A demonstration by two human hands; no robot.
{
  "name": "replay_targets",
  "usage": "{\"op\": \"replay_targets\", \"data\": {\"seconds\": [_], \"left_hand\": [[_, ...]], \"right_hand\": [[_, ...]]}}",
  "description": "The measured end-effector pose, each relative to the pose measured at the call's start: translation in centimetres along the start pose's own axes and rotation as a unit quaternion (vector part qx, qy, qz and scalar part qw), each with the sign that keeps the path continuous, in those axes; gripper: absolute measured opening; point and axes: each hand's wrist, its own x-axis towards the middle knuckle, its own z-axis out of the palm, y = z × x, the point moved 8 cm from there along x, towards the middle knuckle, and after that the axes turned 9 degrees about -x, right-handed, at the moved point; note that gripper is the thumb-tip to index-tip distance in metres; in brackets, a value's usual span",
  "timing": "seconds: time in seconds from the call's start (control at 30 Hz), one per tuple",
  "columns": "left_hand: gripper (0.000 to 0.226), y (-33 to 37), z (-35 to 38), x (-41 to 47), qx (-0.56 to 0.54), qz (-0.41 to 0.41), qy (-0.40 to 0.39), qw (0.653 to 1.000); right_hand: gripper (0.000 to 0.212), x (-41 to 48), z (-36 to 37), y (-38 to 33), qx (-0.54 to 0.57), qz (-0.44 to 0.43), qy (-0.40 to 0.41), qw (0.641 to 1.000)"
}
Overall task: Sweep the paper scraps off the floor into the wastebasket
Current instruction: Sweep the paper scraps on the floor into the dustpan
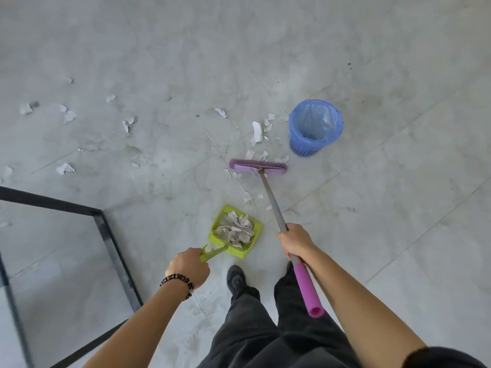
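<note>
- Head view: the right hand (295, 241) is closed around the grey shaft of the broom (273, 205), just above its pink foam grip; the purple broom head (258, 167) rests on the floor (398, 181) near the wastebasket (314, 128).
- The left hand (190, 268) is wrapped around the handle of the green dustpan (235, 229), which already holds a heap of paper.
- Paper scraps (257, 132) lie just beyond the broom head, beside the blue-lined wastebasket; others (65, 168) lie scattered well apart to the left.
- To do this well, I judge the pan lip should sit flat on the tile, with short strokes drawing the near scraps towards it, and the full pan emptied soon.
- No brand, label or readable writing shows.
</note>
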Motion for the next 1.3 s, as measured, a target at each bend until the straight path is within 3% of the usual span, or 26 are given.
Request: {"op": "replay_targets", "data": {"seconds": [0.17, 0.37, 0.53, 0.67, 0.8, 1.03, 1.2, 1.3], "left_hand": [[0.017, -1.2, -1.1, 1.6, -0.030, -0.030, 0.016, 0.999], [0.010, -0.7, -2.5, 3.3, -0.042, -0.055, 0.015, 0.998], [0.013, -1.3, -2.9, 3.3, -0.041, -0.061, 0.020, 0.997], [0.014, -0.9, -3.0, 3.2, -0.035, -0.063, 0.028, 0.997], [0.013, -0.6, -3.5, 3.3, -0.028, -0.079, 0.033, 0.996], [0.016, -1.2, -3.1, 3.2, -0.021, -0.085, 0.037, 0.995], [0.016, -0.6, -3.4, 3.5, -0.025, -0.089, 0.028, 0.995], [0.016, -0.3, -3.6, 3.6, -0.029, -0.091, 0.028, 0.995]], "right_hand": [[0.019, 2.0, 0.5, 0.5, -0.057, 0.005, 0.009, 0.998], [0.009, -0.3, -0.3, 4.6, -0.070, 0.019, -0.041, 0.996], [0.025, -3.6, -2.1, 7.2, -0.065, -0.017, -0.012, 0.998], [0.017, -2.4, -3.9, 4.4, -0.072, -0.077, 0.018, 0.994], [0.022, 3.8, -5.0, -2.0, -0.092, -0.102, 0.039, 0.990], [0.022, 9.0, -3.7, -4.3, -0.094, -0.049, -0.016, 0.994], [0.042, 4.7, -0.9, 5.3, -0.150, 0.070, -0.132, 0.977], [0.027, 2.2, -1.7, 10.3, -0.076, 0.142, -0.110, 0.981]]}}
